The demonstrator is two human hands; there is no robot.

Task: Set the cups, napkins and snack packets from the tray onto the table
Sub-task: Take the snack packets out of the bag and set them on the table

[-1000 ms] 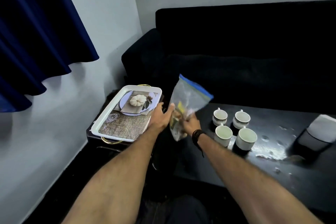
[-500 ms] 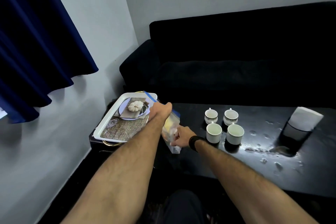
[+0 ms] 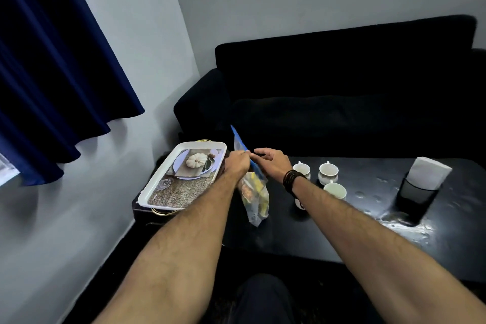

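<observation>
1. Snack bag [image 3: 253,192], a clear zip pouch with a blue seal strip, is hanging upright over the left end of the black table [image 3: 328,239], just beside the tray [image 3: 168,179]; whether its bottom corner is touching the table I cannot tell.
2. Left hand [image 3: 236,164] is gripping the bag's top, fingers curled round the plastic just under the seal.
3. Right hand [image 3: 272,160] is pinching the blue strip from the other side, its remaining fingers loosely spread.
4. Risk, as I judge it: the hands are working at the seal, so if it is parting while the bag is tilting, the yellow and orange packets inside could be spilling onto the table or off its near edge.
5. Another risk: the cups [image 3: 327,172] are standing near the right forearm, and a wide elbow swing could be knocking one over.
6. Wet patches are shining on the table beside the napkin holder [image 3: 418,187], so anything set there could be getting damp.
7. Relative to the fingers, the bag's body is hanging below both hands, with only its top edge lying between them.
</observation>
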